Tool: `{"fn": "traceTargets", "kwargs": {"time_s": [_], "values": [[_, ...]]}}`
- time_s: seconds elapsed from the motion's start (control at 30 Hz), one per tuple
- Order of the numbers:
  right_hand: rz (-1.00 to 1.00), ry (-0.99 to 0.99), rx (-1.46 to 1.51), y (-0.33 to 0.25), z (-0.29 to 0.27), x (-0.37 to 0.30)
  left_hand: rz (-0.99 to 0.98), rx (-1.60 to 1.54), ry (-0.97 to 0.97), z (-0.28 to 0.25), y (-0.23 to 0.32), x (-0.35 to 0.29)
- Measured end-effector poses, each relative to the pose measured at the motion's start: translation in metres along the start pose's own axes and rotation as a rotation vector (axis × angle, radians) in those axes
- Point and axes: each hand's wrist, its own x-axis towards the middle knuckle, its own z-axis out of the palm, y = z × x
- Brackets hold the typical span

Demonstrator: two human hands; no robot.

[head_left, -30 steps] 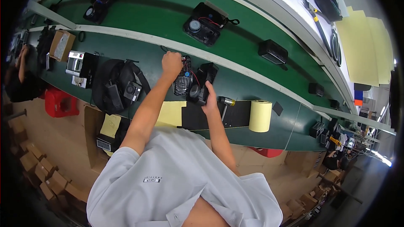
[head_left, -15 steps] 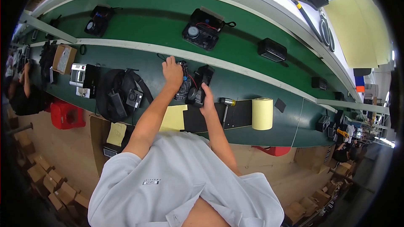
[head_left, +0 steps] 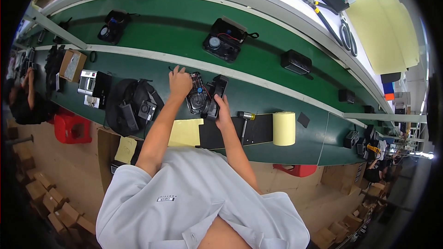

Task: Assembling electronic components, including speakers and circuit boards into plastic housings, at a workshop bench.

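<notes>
An opened black speaker case lies on the green bench in front of me, its two halves side by side and joined by a thin red wire. The left half [head_left: 197, 97] faces up and shows a small blue part inside. My right hand [head_left: 223, 110] is wrapped round the right half [head_left: 215, 93], which is tilted up. Left of the case is my left hand [head_left: 180, 84], its fingers curled together; a dark strap end [head_left: 170, 68] pokes out beyond them. What the left fingers grip is hidden.
Right of my hands are a hammer [head_left: 246, 116], a black board [head_left: 260, 130] and a yellow paper roll [head_left: 284, 129]. On the left lie a black bag [head_left: 123, 106] and a boxy device [head_left: 93, 85]. Another opened speaker [head_left: 223, 41] stands on the shelf beyond, behind a white rail [head_left: 258, 81].
My left hand has shifted slightly left, off the left half's edge. The right half has tipped more upright in my right hand, and its round speaker no longer shows. The view has shifted slightly.
</notes>
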Motion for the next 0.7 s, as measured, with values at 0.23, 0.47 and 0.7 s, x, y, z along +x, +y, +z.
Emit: {"fn": "traceTargets", "kwargs": {"time_s": [0.23, 0.47, 0.7], "values": [[0.024, -0.024, -0.004, -0.003, 0.004, -0.005, 0.545, -0.168, 0.171, -0.008, -0.003, -0.029], [-0.045, 0.052, -0.203, 0.009, 0.015, 0.014, 0.408, -0.25, 0.236, 0.008, -0.015, -0.037], [-0.243, 0.195, -1.051, 0.016, 0.027, 0.041, 0.417, -0.051, 0.131, -0.01, -0.007, -0.032]]}}
